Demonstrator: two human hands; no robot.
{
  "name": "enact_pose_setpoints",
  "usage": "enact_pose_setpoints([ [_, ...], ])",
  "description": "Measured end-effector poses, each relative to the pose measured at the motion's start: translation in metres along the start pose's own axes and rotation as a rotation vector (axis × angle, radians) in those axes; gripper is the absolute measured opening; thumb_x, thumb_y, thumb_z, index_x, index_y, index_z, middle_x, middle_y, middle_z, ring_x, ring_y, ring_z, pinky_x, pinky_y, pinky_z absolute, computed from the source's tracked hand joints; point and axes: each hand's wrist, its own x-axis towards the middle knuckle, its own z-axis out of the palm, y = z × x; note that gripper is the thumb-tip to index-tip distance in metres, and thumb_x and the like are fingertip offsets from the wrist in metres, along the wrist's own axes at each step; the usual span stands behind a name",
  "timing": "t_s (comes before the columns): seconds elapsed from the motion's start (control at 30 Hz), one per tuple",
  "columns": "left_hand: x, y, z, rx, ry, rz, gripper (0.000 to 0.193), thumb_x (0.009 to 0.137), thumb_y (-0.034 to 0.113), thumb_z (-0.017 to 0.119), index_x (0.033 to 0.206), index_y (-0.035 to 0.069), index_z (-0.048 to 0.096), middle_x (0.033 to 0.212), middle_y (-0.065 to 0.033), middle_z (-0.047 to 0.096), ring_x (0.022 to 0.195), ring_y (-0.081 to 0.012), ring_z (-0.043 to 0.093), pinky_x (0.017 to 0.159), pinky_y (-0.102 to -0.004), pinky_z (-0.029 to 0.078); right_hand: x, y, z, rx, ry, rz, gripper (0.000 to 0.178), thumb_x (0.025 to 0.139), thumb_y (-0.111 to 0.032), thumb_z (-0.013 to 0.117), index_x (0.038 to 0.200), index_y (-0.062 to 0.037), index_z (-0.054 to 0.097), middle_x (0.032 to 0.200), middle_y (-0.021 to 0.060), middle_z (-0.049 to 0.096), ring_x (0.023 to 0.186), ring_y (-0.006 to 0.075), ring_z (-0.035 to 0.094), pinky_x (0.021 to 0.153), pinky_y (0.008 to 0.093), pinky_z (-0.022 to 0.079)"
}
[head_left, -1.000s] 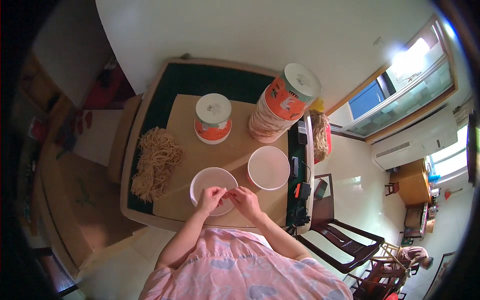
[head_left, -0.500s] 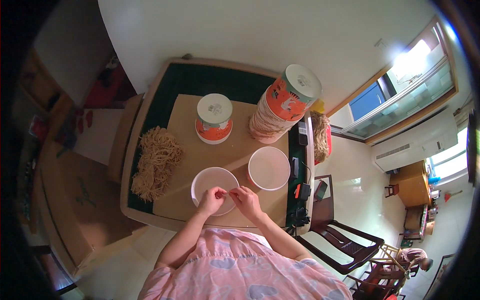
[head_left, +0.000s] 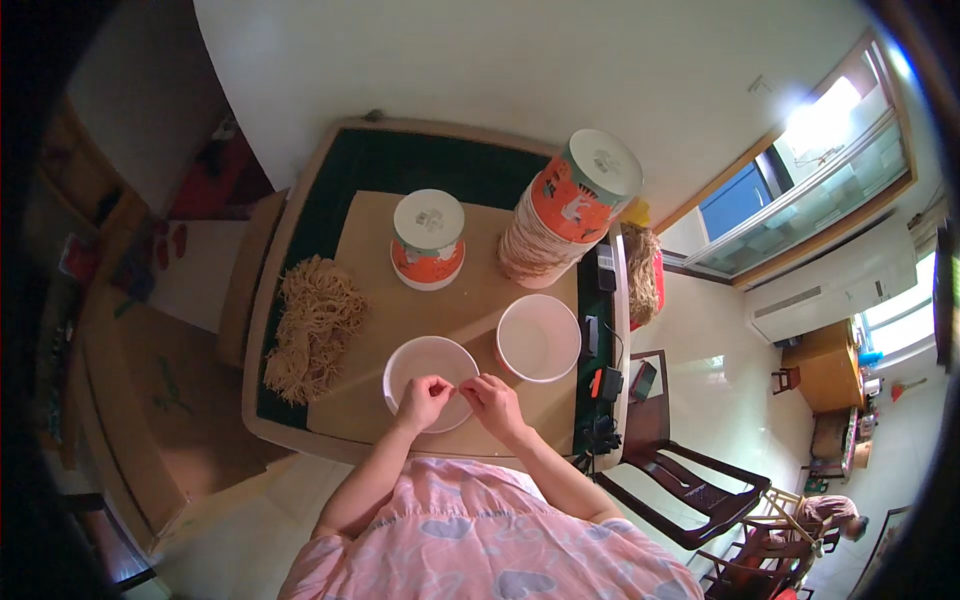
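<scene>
The left hand and the right hand met over the near tub, their fingers curled in and pressed together at the tips, thumb against forefinger. Whether a thin strand or some small piece was pinched between them was too small to tell. The near tub stood mouth up directly beneath the fingers, which hid part of its pale inside.

The job at the fingertips looked to be under way rather than finished, since both hands were taken up with the same small spot. Just to the right of the fingers and a little beyond, a second tub also stood mouth up, apart from both hands.

Farther off, beyond the fingers, an orange and green tub stood upside down on the cardboard sheet. Beyond and to the right of the fingers rose a tall stack of upside-down tubs, nested one over another. Whether those were done with or waiting could not be told, nor could the stack be counted.

To the left of the fingers, near the edge of the desk, lay a loose heap of beige strands, outside the tubs and touched by neither hand. A good supply of it seemed left over.
</scene>
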Motion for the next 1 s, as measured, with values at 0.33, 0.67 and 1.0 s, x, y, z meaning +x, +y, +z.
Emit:
enact_pose_setpoints([
  [0.33, -0.003, 0.004, -0.002, 0.053, 0.017, -0.038, 0.007, 0.079, 0.008, 0.064, 0.078, 0.000, 0.065, 0.070, -0.0048, 0.065, 0.065, -0.0085, 0.059, 0.060, -0.0241, 0.048, -0.001, -0.006, -0.004, 0.049, 0.010, 0.042, 0.007, 0.078, -0.011, 0.061, 0.083, -0.0070, 0.062, 0.081, 0.0089, 0.059, 0.077, 0.0274, 0.059, 0.064, 0.0359, 0.049],
  [0.67, -0.007, 0.032, -0.005, -0.037, -0.094, -0.080, 0.011, 0.083, 0.010, 0.060, 0.080, 0.000, 0.063, 0.071, -0.0026, 0.063, 0.066, -0.0065, 0.056, 0.060, -0.0220, 0.045, -0.004, -0.013, -0.016, 0.093, 0.054, 0.004, 0.008, 0.076, -0.009, 0.065, 0.083, -0.0069, 0.062, 0.074, 0.0083, 0.055, 0.064, 0.0251, 0.055, 0.055, 0.0344, 0.046],
  [1.0, -0.016, 0.061, -0.004, -0.385, -0.323, -0.259, 0.019, 0.085, 0.014, 0.059, 0.071, 0.002, 0.057, 0.062, 0.0022, 0.054, 0.056, -0.0045, 0.046, 0.051, -0.0211, 0.038, -0.011, -0.010, -0.015, 0.096, 0.046, 0.026, 0.010, 0.072, -0.005, 0.064, 0.081, -0.0070, 0.061, 0.075, 0.0098, 0.054, 0.069, 0.0285, 0.056, 0.057, 0.0365, 0.047],
])
